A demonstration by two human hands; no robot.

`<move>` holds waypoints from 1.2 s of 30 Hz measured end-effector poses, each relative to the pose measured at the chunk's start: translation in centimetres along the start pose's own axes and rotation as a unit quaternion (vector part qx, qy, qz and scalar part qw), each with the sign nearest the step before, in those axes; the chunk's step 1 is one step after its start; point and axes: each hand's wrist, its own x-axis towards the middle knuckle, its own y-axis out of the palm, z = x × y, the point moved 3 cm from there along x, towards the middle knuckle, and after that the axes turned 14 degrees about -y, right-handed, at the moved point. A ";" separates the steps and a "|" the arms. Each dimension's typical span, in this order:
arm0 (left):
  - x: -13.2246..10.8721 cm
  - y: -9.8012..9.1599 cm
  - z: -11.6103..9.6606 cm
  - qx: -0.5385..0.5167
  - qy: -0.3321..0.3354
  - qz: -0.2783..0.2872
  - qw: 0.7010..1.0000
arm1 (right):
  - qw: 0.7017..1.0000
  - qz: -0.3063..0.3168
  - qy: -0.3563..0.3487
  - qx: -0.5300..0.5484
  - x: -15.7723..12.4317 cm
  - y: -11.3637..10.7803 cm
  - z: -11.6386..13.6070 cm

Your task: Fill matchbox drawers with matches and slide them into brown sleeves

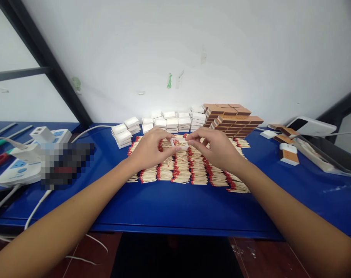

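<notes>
My left hand [152, 146] grips the left end of a small white matchbox tray [183, 147] between thumb and fingers. Inside the tray lie a few matches [177, 142] with red heads toward the left. At the tray's right end my right hand [211, 144] is closed, its thumb and index finger pinched on the pale ends of the matches; the exact contact is partly hidden. Beneath both hands, long rows of loose red-headed matches [181, 173] are spread over the blue table [175, 204].
White trays [122, 135] are stacked along the wall, beside a pile of brown matchboxes [236, 121]. On the left sit a power strip [22, 166] with chargers, a blurred-out dark object [67, 166] and cables. A white device [311, 127] and a few loose boxes [289, 156] lie right.
</notes>
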 end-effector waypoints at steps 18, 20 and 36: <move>-0.2 0.1 -0.5 -0.040 0.018 -0.004 0.999 | 0.999 -0.039 0.004 -0.010 -0.3 0.9 0.2; -0.2 0.1 -0.5 -0.041 0.022 -0.003 0.999 | 0.999 -0.041 0.008 -0.011 -0.2 1.0 0.3; 0.8 -1.3 1.5 0.050 -0.096 -0.138 0.984 | 0.985 0.058 -0.163 0.015 -0.2 3.4 1.5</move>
